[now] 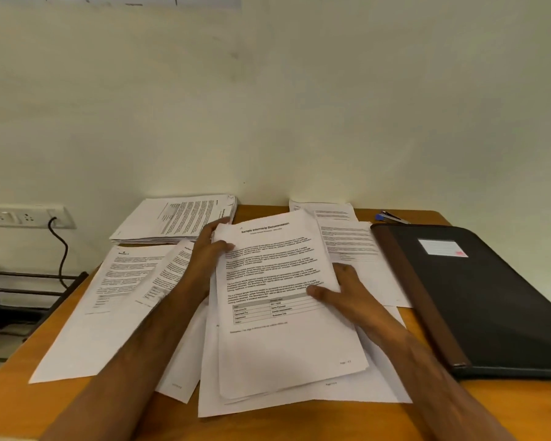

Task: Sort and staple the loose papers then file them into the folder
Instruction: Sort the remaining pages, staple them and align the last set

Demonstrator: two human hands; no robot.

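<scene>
Hands on the paperwork, and both are busy with one bundle: the left hand [211, 249] curls its fingers over the upper left corner of the sheaf of printed pages [283, 300], thumb on the top sheet, a firm grip on that edge, while the right hand [341, 286] clasps the right edge, thumb pressed across the printed table and fingers tucked beneath. That sheaf, headed "Sample Internship Documentation", sits tilted in the middle of the wooden counter [178, 418], its lower end resting over more loose white sheets [299, 405] fanned out underneath. Off to the left lie two more loose printed pages [109, 291], overlapping, one partly hidden by the left forearm. At the back left, against the wall, there's a thick neat stack of papers [178, 221]. Behind the sheaf on the right, further single sheets [347, 240] spread toward the folder. And the folder itself, the black folder [477, 297] with a brown spine and a pale label, lies closed along the right side of the counter. Just beyond its far corner, a blue stapler [390, 217] peeks out. On the wall at left, a white socket plate [23, 216] with a black cable [62, 249] hanging down.
</scene>
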